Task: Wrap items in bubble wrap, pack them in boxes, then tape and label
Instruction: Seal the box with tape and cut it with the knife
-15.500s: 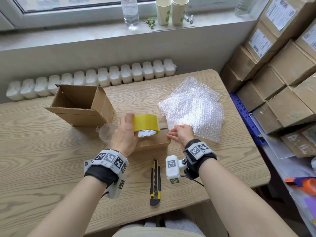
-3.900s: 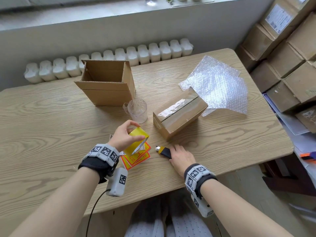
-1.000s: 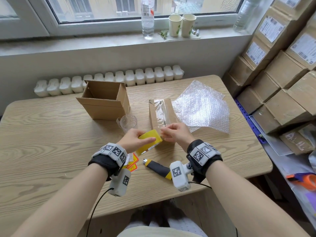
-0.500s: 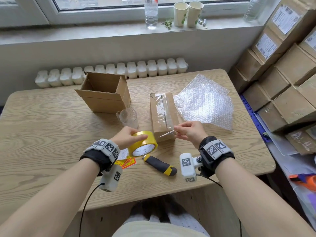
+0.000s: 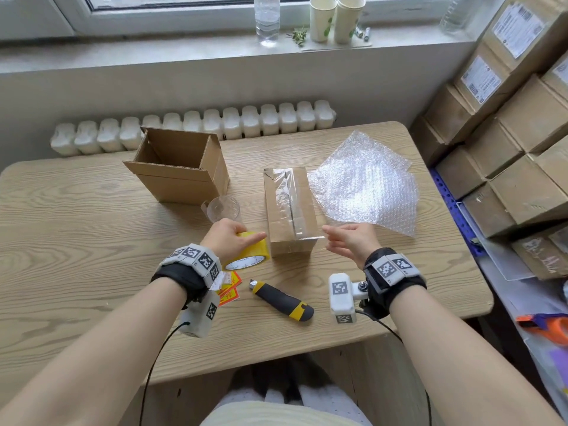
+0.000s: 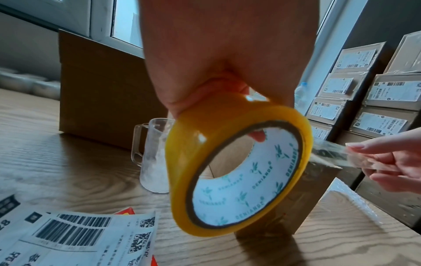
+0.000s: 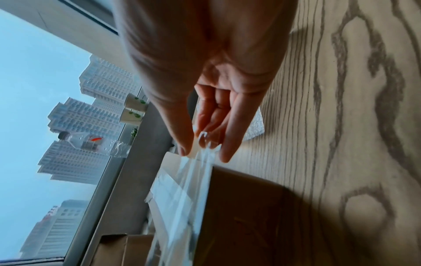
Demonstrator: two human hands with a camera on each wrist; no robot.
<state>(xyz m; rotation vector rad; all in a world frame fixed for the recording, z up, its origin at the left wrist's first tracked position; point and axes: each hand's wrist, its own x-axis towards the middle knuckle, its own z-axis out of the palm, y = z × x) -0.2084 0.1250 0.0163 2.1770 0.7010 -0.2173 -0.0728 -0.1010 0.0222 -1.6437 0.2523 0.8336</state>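
Observation:
A closed cardboard box [image 5: 289, 207] with clear tape along its top seam lies in the middle of the table. My left hand [image 5: 229, 239] grips a yellow tape roll [image 5: 249, 255] [image 6: 237, 167] just left of the box's near end. My right hand [image 5: 347, 242] [image 7: 202, 144] pinches the free end of the clear tape strip [image 6: 330, 154] [image 7: 193, 172], stretched across the box's near end. An open empty cardboard box [image 5: 178, 167] stands at the back left. A clear glass mug [image 5: 222, 209] [image 6: 151, 158] sits beside it. Bubble wrap sheets [image 5: 365, 182] lie to the right.
A black and yellow utility knife [image 5: 281, 299] lies near the table's front edge. Printed shipping labels [image 6: 75, 239] and red-yellow stickers [image 5: 229, 289] lie under my left wrist. Stacked labelled cartons [image 5: 507, 118] fill the right side. Cups and a bottle [image 5: 266, 20] stand on the windowsill.
My right hand has pulled the tape end further right, across the box's near end. The left hand has brought the roll close against the box's left side.

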